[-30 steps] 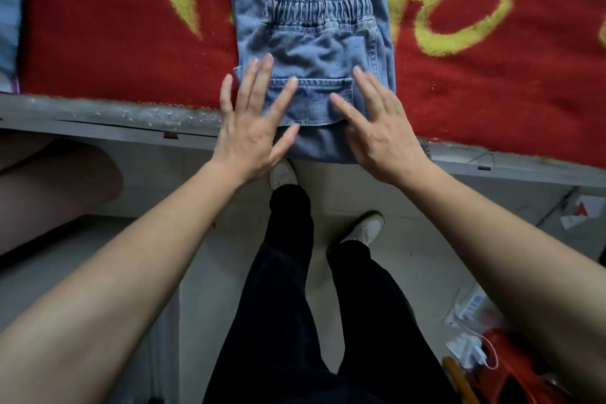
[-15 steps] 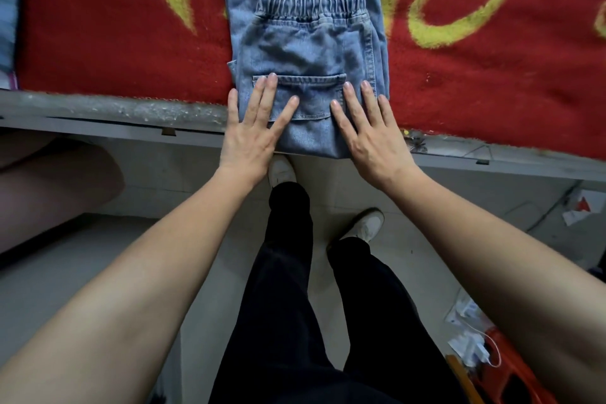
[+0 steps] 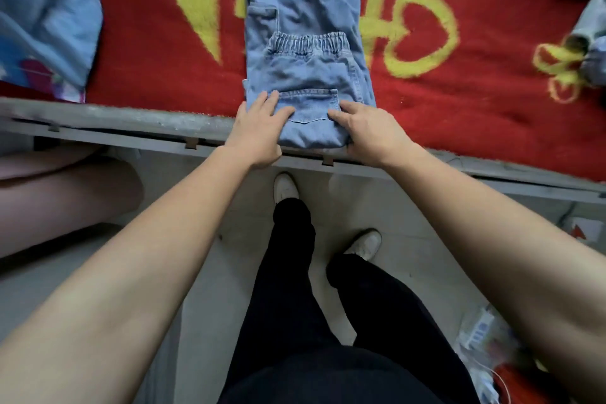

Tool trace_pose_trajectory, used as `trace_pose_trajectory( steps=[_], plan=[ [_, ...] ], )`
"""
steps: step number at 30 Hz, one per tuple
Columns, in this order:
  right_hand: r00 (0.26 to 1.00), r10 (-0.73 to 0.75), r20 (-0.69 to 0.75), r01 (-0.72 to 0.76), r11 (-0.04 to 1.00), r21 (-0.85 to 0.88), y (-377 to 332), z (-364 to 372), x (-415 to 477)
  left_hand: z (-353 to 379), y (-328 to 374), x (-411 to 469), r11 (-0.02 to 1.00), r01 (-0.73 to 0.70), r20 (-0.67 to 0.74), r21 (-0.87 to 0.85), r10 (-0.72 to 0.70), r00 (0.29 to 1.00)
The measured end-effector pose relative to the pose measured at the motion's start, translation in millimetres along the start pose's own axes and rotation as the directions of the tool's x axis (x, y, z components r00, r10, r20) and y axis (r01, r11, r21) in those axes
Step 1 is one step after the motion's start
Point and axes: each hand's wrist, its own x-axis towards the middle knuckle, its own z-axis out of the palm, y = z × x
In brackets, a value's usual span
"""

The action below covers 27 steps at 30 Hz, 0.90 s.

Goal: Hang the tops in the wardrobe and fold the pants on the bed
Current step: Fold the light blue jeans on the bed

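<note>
Soft, weighty jeans (image 3: 305, 75) should hold a crease. The left hand (image 3: 259, 131) presses flat on them, and the right hand (image 3: 373, 134) curls its fingers (image 3: 341, 115) round their near fold.

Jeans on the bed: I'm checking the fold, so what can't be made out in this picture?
Jeans: leg ends cut off by the head view's top edge.
Left hand and right hand: thumbs hidden by the hands and the fold, so the grip is unclear.
Blue cloth: cut off by the left edge; kind unclear.
Grey cloth: blurred, cut off by the right edge.
</note>
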Motion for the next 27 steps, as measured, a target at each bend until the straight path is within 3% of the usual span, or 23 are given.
trace_pose_trajectory(
  steps=[5, 11, 15, 19, 23, 25, 27],
  plan=[
    [0.999, 0.013, 0.038, -0.017, 0.995, 0.097, -2.6, -28.0, -43.6, -15.9, 22.8, -45.6, 0.99, -0.009, -0.054, -0.142, 0.002, 0.999],
    [0.975, -0.044, 0.218, 0.005, 0.984, 0.178, -4.1, -35.8, -83.8, -14.2, 40.1, -80.3, 0.975, -0.034, 0.115, -0.22, 0.06, 0.992],
    [0.976, 0.016, 0.217, -0.077, 0.959, 0.274, 8.3, -78.5, -59.3, -54.2, 13.8, -58.9, 0.897, 0.095, 0.158, -0.431, -0.029, 0.987],
    [0.986, 0.169, 0.003, -0.157, 0.911, 0.382, 24.5, -127.2, -10.6, -111.5, -24.3, -15.7, 0.785, 0.058, 0.007, -0.616, -0.069, 0.998],
    [0.911, 0.379, -0.161, -0.278, 0.854, 0.439, 40.1, -154.8, 47.2, -143.8, -52.5, 45.4, 0.711, 0.017, -0.152, -0.703, -0.174, 0.973],
    [0.86, 0.462, -0.215, -0.314, 0.812, 0.492, 45.0, -159.3, 78.1, -145.1, -60.8, 74.5, 0.703, 0.015, -0.269, -0.711, -0.292, 0.918],
    [0.828, 0.507, -0.239, -0.349, 0.8, 0.488, 48.8, -154.3, 104.5, -138.3, -64.5, 92.1, 0.703, 0.028, -0.393, -0.71, -0.429, 0.813]
  ],
)
